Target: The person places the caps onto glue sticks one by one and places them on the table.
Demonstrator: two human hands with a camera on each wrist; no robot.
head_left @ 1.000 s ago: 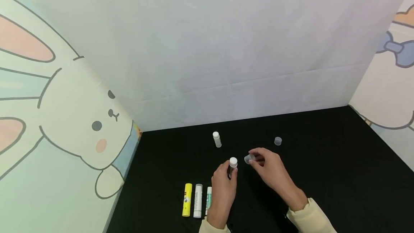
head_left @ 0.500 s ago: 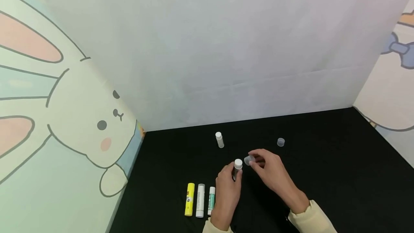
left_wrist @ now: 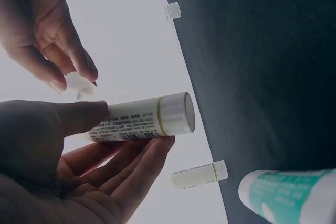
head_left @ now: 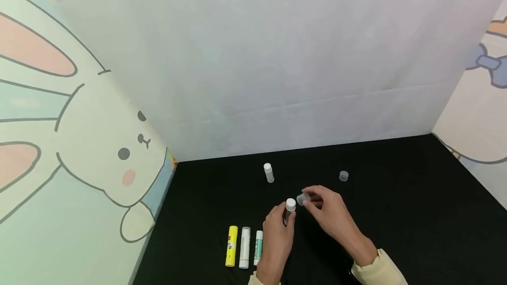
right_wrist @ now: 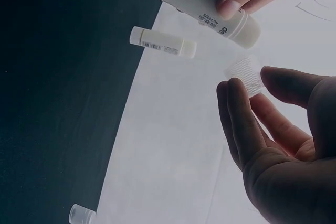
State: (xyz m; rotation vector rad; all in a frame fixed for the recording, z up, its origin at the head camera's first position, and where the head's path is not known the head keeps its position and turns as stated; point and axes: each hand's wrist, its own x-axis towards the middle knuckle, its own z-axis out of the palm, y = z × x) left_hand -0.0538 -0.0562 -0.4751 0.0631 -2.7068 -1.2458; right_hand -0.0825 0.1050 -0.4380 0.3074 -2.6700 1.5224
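Note:
My left hand (head_left: 277, 239) grips a white glue stick (head_left: 291, 206) between thumb and fingers. Its printed label and barcode show in the left wrist view, and in the right wrist view its pale glue end (right_wrist: 248, 32) is bare. Between the thumb and fingertips of my right hand (head_left: 332, 212) is a small clear cap (right_wrist: 245, 74). A narrow gap separates cap and stick in the right wrist view. Behind the hands stands a second white glue stick (head_left: 269, 173), upright and uncapped. Another clear cap (head_left: 343, 176) rests on the table to its right.
On the black table (head_left: 190, 214), left of my left hand, lie a yellow glue stick (head_left: 231, 246), a white one (head_left: 244, 248) and a smaller green-and-white one (head_left: 258, 247), side by side. A pale cloth wall (head_left: 285, 56) rises behind the table.
The glue stick in my left hand has shifted slightly right, closer to the clear cap in my right hand. Both hands keep their hold. The head view has turned a little.

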